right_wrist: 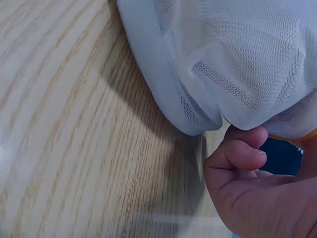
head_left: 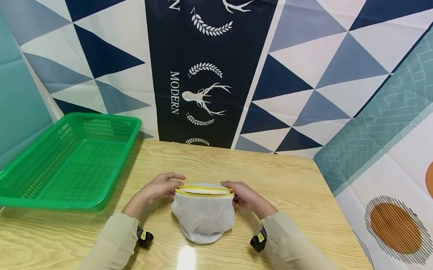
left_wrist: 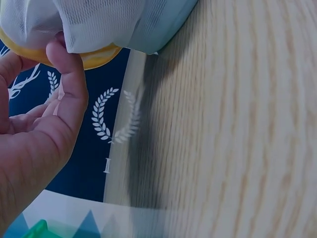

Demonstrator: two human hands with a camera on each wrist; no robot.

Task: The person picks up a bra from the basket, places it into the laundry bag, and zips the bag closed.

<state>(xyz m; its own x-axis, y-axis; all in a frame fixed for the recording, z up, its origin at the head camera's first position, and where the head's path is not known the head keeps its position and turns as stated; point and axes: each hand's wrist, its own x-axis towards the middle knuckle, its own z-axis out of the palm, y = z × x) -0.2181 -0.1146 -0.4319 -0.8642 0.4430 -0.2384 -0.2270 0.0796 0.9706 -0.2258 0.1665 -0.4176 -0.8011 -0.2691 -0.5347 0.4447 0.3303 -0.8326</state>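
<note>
A white mesh laundry bag (head_left: pixel 203 215) with a yellow-edged mouth sits on the table between my hands, its mouth slightly parted along the top. At the left end of the yellow edge, my left hand (head_left: pixel 160 187) pinches the rim, one finger stretched out above it. My right hand (head_left: pixel 246 196) grips the opposite end, thumb on top and other fingers curled below. Up close in the left wrist view, the thumb presses the mesh (left_wrist: pixel 104 25) beside the yellow trim (left_wrist: pixel 101 58). Folded mesh (right_wrist: pixel 247 64) bulges beside the curled fingers in the right wrist view.
A green perforated plastic basket (head_left: pixel 129 147) stands at the table's left. The wooden table (head_left: pixel 287 182) meets a patterned cloth backdrop (head_left: pixel 213 50) at its far edge. More patterned cloth (head_left: pixel 389 174) hangs along the right side.
</note>
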